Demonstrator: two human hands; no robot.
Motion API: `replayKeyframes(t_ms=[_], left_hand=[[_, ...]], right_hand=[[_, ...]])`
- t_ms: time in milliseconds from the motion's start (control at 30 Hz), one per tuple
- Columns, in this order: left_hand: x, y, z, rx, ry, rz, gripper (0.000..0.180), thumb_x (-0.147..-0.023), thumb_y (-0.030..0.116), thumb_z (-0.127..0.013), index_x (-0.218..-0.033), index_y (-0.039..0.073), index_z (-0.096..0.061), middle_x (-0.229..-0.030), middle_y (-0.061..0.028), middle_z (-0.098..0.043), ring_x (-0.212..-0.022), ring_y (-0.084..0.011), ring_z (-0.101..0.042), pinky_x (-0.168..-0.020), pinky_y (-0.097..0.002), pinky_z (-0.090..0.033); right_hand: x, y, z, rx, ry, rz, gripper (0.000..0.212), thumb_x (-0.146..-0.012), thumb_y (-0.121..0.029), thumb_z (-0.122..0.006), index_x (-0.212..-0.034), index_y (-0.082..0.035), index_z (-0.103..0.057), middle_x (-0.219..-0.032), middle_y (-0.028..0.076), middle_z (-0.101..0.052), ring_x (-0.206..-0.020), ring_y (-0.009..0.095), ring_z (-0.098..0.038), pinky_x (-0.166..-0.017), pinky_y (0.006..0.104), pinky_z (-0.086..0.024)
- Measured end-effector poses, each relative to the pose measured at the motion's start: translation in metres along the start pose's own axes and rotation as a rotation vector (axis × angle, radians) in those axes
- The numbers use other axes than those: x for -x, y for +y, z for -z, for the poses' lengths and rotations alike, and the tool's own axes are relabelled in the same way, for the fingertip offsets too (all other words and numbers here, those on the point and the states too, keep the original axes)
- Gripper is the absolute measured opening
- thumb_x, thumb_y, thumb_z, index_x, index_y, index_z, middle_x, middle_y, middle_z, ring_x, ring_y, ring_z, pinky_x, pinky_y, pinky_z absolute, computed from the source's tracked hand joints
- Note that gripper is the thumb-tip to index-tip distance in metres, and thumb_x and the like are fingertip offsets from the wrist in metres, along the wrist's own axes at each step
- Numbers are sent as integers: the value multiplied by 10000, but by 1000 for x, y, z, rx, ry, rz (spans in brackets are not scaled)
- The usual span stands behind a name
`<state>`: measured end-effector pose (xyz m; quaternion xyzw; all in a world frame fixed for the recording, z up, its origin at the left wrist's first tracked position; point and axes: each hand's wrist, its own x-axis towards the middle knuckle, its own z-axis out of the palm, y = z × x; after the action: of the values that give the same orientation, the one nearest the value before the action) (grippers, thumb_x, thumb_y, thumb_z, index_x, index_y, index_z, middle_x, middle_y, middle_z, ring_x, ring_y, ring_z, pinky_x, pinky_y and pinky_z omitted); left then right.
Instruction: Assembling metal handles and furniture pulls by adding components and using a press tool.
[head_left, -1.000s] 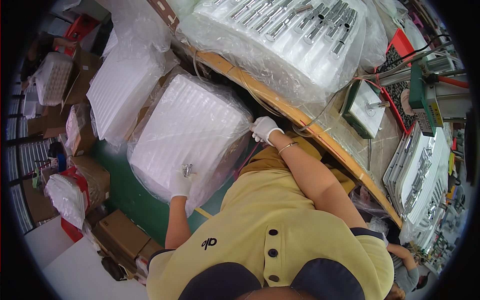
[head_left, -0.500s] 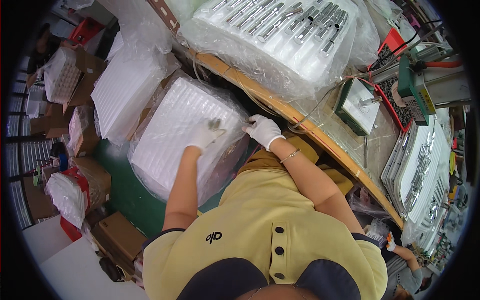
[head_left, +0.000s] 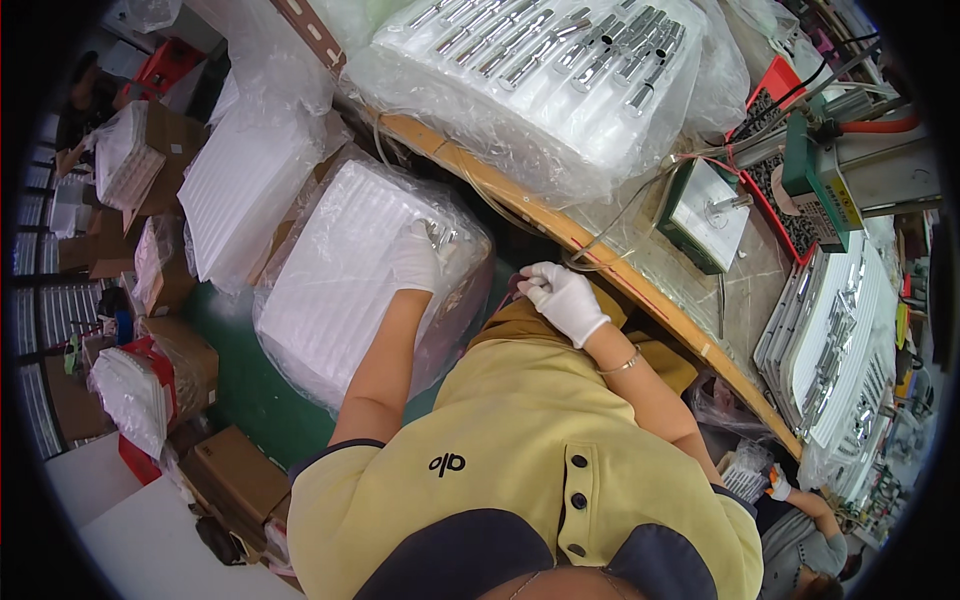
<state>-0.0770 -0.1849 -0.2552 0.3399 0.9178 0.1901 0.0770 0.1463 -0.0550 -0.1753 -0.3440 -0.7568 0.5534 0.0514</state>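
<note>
My left hand point(head_left: 413, 262), in a white glove, is over a stack of white ribbed foam trays point(head_left: 335, 235) wrapped in clear plastic. Its fingers are curled beside small shiny silver pieces point(head_left: 442, 238) near the stack's right edge; what they hold is partly hidden. Above my lap, just right of the stack, my gloved right hand point(head_left: 565, 303) has its fingers bent and pressed together. I cannot make out whether anything is between them. On the workbench above lies another foam tray point(head_left: 560, 125) with several chrome tubes point(head_left: 590, 60) in its grooves.
The bench's wooden edge point(head_left: 600, 262) runs diagonally past my right hand. A green-sided box with a metal top point(head_left: 705, 215) and a red bin of small dark parts point(head_left: 790, 215) stand on it. More wrapped foam trays point(head_left: 245, 190) are at left. A co-worker's gloved hand point(head_left: 778, 483) shows lower right.
My left hand has moved slightly up and right across the foam stack, and its fingers have curled. My right hand has drawn away from the plastic wrap, rightward and toward me.
</note>
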Motion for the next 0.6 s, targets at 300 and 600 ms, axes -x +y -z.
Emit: replayKeyframes(t_ms=[300,600], left_hand=[[46,-33,11,322,457,163,472,-865,218,-608,-1263,-2,-481,-1188,-206,-547,-1119,-354,-513,-979,-424,-379],[303,-130,36,420,745,1158,491,-863,204,-635,-1234,-51,-440,-1136,-193,-504,-1065,-287,-509,-935,-379,-406]], right_hand=[[11,-14,5,56,-17,24,265,-798,-142,-723,-1034,-36,-667,-776,74,-677,-640,124,-625,-653,257,-516],[-69,-24,-48,583,-86,360,534,-788,-256,-721,-1241,-31,-550,-1230,181,-577,-1140,330,-540,-974,365,-432]])
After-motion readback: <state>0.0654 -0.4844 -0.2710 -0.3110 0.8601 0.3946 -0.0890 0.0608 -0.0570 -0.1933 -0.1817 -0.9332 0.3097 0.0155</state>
